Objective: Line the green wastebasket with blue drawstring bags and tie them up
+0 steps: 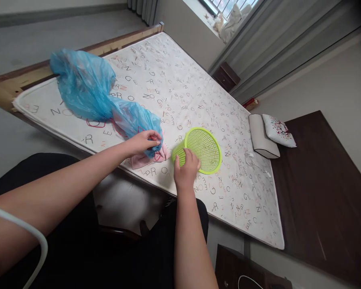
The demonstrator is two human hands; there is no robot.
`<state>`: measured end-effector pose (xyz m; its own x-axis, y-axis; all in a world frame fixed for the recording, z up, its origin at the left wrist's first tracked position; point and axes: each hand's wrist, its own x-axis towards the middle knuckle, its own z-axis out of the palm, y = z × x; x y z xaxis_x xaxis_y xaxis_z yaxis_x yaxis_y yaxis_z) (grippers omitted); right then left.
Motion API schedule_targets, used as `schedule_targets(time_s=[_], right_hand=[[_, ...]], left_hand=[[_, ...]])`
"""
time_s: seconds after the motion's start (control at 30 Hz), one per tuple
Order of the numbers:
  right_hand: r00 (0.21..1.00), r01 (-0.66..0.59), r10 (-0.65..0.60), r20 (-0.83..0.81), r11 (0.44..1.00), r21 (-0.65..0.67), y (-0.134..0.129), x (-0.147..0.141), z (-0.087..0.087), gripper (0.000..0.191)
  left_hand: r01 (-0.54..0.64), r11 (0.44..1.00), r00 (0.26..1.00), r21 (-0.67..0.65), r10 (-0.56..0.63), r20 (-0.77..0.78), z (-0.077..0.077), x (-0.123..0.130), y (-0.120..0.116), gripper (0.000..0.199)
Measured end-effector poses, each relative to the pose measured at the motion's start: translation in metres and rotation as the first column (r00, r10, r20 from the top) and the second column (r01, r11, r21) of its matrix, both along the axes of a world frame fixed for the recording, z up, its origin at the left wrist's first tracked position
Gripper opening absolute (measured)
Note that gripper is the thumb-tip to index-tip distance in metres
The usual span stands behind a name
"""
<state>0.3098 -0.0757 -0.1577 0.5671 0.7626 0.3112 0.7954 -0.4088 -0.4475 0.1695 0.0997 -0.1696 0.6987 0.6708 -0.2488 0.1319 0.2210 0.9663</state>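
Observation:
My left hand (pixel 144 143) grips a gathered end of a crumpled blue plastic bag (pixel 84 85), whose bulk lies across the mattress (pixel 180 88) to the left. Beneath that hand, a pink cloth (pixel 144 161) lies partly hidden by the bag. My right hand (pixel 185 167) is shut on the near rim of a lime-green mesh plastic basket (pixel 205 149), which stands tilted on the mattress. The pink cloth lies a little to the left of the basket. The mattress is white with scattered printed letters.
A beige cushion (pixel 263 136) and a white floral cushion (pixel 278 130) lie at the mattress's far right edge, near a thin white cable (pixel 249 159). A dark wooden board (pixel 315 192) stands right. A wooden bed frame (pixel 6 90) shows at left, and my black-clothed lap lies below.

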Motion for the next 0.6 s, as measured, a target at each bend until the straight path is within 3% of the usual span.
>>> schedule_targets(time_s=[0.1, 0.17, 0.27, 0.33, 0.4, 0.6], right_hand=[[0.948, -0.142, 0.18, -0.261, 0.977, 0.158, 0.02, -0.035, -0.006, 0.031], [0.834, -0.171, 0.255, -0.489, 0.963, 0.21, 0.029, -0.05, -0.016, 0.03], [0.615, -0.093, 0.261, -0.744, 0.961, 0.261, 0.036, -0.053, -0.032, 0.027], [0.533, -0.025, 0.258, -0.806, 0.957, 0.289, 0.038, -0.046, -0.039, 0.025], [0.51, -0.004, 0.27, -0.817, 0.95, 0.311, 0.038, -0.037, -0.042, 0.025], [0.354, -0.09, 0.297, -0.887, 0.955, 0.284, 0.041, -0.031, -0.046, 0.036]], left_hand=[[0.11, 0.993, 0.992, -0.038, -0.107, 0.061, 0.007, -0.008, -0.001, 0.035], [0.188, 0.981, 0.981, -0.041, -0.186, 0.062, 0.01, -0.013, 0.0, 0.037], [0.246, 0.969, 0.969, -0.018, -0.245, 0.023, 0.012, -0.019, 0.002, 0.052], [0.248, 0.969, 0.969, 0.001, -0.248, 0.01, 0.013, -0.02, 0.003, 0.065], [0.258, 0.966, 0.966, 0.012, -0.259, 0.008, 0.013, -0.02, 0.002, 0.073], [0.373, 0.928, 0.928, 0.014, -0.373, -0.006, 0.02, -0.019, 0.003, 0.068]])
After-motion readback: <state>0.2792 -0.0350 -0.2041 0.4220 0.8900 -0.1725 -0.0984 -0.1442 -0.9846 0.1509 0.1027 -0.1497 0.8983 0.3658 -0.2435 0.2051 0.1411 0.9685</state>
